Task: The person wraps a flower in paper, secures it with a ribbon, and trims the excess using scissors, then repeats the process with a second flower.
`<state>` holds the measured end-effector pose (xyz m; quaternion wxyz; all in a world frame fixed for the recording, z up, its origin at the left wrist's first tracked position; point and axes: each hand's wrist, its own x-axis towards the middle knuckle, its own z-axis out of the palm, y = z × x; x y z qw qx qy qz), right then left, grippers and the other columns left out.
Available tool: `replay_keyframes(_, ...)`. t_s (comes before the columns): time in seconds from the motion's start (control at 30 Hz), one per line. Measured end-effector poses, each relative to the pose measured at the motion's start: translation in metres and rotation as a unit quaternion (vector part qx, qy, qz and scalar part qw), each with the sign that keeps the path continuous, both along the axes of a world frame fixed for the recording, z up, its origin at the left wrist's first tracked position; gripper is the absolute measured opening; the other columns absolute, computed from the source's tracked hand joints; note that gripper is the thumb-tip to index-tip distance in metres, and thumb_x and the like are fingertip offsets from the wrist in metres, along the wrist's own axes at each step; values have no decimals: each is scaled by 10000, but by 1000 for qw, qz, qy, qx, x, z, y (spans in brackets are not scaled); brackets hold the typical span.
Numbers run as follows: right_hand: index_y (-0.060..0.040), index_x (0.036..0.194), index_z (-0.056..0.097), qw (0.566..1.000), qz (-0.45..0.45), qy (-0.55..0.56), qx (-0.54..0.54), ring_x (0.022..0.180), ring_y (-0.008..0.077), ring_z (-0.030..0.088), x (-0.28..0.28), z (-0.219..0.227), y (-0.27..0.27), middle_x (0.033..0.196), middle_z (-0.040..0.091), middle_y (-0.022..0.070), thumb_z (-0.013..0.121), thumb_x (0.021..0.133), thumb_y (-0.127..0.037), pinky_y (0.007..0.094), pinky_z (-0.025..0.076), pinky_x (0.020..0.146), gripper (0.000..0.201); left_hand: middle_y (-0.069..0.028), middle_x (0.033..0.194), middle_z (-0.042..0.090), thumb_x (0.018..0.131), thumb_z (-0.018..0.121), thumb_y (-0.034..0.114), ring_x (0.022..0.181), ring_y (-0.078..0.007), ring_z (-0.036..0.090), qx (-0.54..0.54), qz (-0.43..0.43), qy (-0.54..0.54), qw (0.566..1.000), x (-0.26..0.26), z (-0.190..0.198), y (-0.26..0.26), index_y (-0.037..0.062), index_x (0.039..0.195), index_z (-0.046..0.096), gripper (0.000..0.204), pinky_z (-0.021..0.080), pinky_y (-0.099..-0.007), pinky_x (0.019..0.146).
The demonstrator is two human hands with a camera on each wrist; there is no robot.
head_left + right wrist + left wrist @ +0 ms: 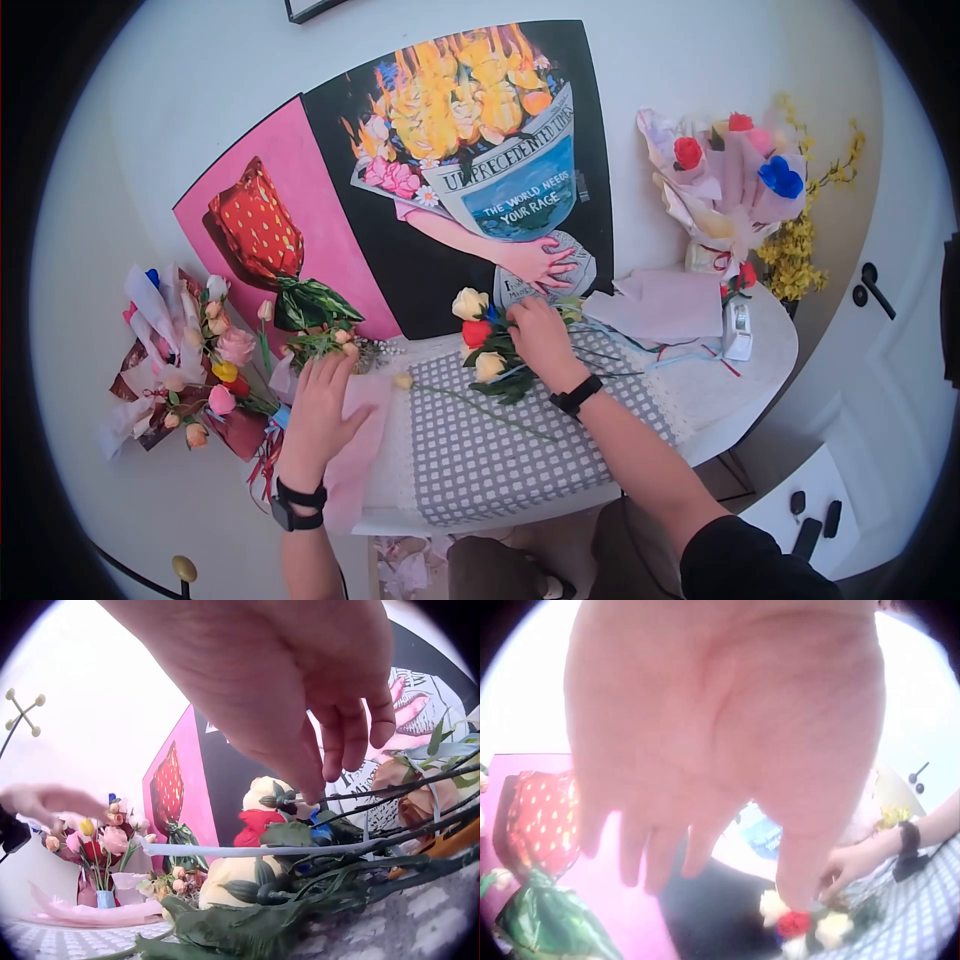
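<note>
My left hand [320, 415] is held with fingers extended and thumb apart, above pink wrapping paper [355, 465] and beside a small bunch of peach roses [325, 345]. Nothing lies in its palm in the left wrist view. On the checked cloth is a loose bunch with cream roses [470, 303], a red rose [476, 333] and green leaves. My right hand [540, 345] reaches down over that bunch, its thumb and forefinger pinching the dark stem [352, 796] of a cream rose [262, 791]; the other fingers hang bent. A single long-stemmed cream flower [403, 381] lies left of the bunch.
Wrapped bouquets stand at the left [170, 350] and right [725, 180] ends of the table. Pale wrapping paper [660, 305], ribbons and a white tape dispenser [737, 330] lie right of the bunch. Two painted canvases [350, 270] lean on the wall behind.
</note>
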<state>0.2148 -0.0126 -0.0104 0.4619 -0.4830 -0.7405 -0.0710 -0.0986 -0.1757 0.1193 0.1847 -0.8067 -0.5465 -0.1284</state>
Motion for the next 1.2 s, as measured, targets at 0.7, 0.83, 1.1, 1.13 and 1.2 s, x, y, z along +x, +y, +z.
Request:
replay_keyframes(0.7, 3, 1018, 655, 977, 43, 185, 92, 915, 332, 628, 10, 72, -32, 992, 637, 154, 678, 873, -67, 437, 506, 823, 163, -111, 1114, 590, 802, 779, 199, 1065, -297, 568, 54, -180, -68, 980, 113, -83, 138, 36, 1068, 641, 342, 471, -418, 898)
replay_keyframes(0.83, -11, 1131, 649, 968, -70, 167, 174, 960, 343, 638, 76, 149, -62, 1032, 650, 142, 707, 856, -80, 453, 514, 876, 289, -105, 1094, 588, 802, 792, 229, 1088, -280, 568, 78, -188, -84, 976, 104, -87, 139, 41, 1049, 644, 344, 470, -410, 875)
replay_keyframes(1.1, -19, 1170, 657, 903, -379, -57, 193, 937, 381, 663, 244, 192, 13, 980, 697, 185, 752, 849, -217, 460, 527, 874, 389, -96, 1039, 586, 810, 753, 177, 1020, -269, 562, 136, -180, -126, 966, 93, -87, 143, 37, 1008, 642, 267, 460, -391, 853)
replay_keyframes(1.13, -17, 1171, 655, 936, -347, -25, 50, 913, 389, 668, 254, 197, 14, 947, 706, 190, 746, 861, -245, 463, 532, 860, 395, -93, 1006, 588, 810, 748, 189, 1005, -260, 559, 156, -186, -121, 962, 92, -88, 144, 43, 968, 646, 238, 452, -385, 835)
replay_keyframes(1.2, -15, 1165, 654, 924, -369, -51, 81, 904, 396, 670, 276, 214, 14, 945, 712, 191, 731, 877, -245, 465, 532, 843, 377, -96, 1021, 586, 814, 743, 170, 1006, -266, 562, 153, -182, -134, 962, 92, -86, 144, 37, 1002, 644, 251, 457, -388, 846)
